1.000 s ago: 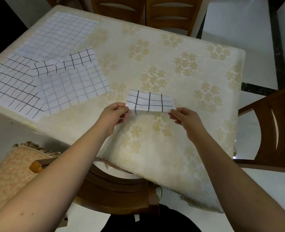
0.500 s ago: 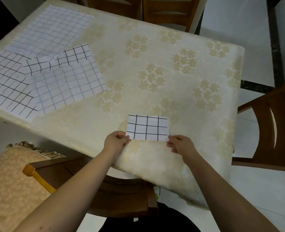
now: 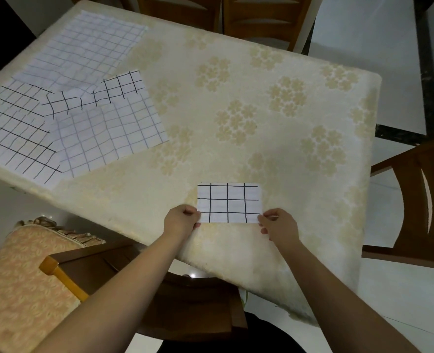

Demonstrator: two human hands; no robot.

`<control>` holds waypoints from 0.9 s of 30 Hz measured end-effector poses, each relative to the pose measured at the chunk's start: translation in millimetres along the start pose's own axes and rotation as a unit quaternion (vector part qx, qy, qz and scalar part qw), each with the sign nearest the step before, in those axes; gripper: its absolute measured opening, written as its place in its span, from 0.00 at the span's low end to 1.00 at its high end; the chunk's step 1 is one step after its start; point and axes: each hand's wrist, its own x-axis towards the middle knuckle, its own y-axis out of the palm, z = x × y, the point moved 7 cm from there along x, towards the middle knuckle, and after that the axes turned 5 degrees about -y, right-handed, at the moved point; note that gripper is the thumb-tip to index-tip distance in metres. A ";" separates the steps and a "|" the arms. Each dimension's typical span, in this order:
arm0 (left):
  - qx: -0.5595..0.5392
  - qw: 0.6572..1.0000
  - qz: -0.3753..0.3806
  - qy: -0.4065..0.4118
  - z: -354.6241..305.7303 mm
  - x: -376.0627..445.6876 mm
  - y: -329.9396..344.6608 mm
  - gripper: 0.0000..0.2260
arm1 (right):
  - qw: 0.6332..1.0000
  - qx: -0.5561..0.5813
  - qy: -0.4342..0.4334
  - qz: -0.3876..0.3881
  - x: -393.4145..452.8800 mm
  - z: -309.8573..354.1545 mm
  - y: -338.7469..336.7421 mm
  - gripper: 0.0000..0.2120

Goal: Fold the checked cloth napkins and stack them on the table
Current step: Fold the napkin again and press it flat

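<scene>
Folded napkin near table edge; both hands pinch it.

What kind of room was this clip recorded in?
Most likely a home dining area: a table under a floral tablecloth, wooden chairs around it, and a glossy tiled floor.

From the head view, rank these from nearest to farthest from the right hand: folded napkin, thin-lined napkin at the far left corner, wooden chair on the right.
1. folded napkin, pinched by the right hand
2. wooden chair, right
3. thin-lined napkin, far left
</scene>
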 end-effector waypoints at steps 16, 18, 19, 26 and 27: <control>0.389 0.813 -0.150 0.408 -27.3 -5.4 6.8 0.20 | 0.913 -0.199 -0.347 -0.083 -22.8 69.3 34.4 0.14; 0.447 0.775 -0.120 0.430 -20.0 2.3 16.9 0.24 | 0.880 -0.252 -0.397 -0.063 -22.4 75.3 56.6 0.18; 0.467 0.764 -0.106 0.433 -16.7 5.7 20.5 0.25 | 0.868 -0.278 -0.407 -0.056 -21.0 76.2 66.9 0.20; 0.494 0.753 -0.061 0.430 -10.9 14.5 29.8 0.25 | 0.833 -0.388 -0.394 0.002 -7.3 62.2 115.5 0.25; 0.494 0.755 -0.060 0.428 -10.6 15.8 30.0 0.26 | 0.835 -0.390 -0.387 0.004 -5.7 60.4 118.0 0.25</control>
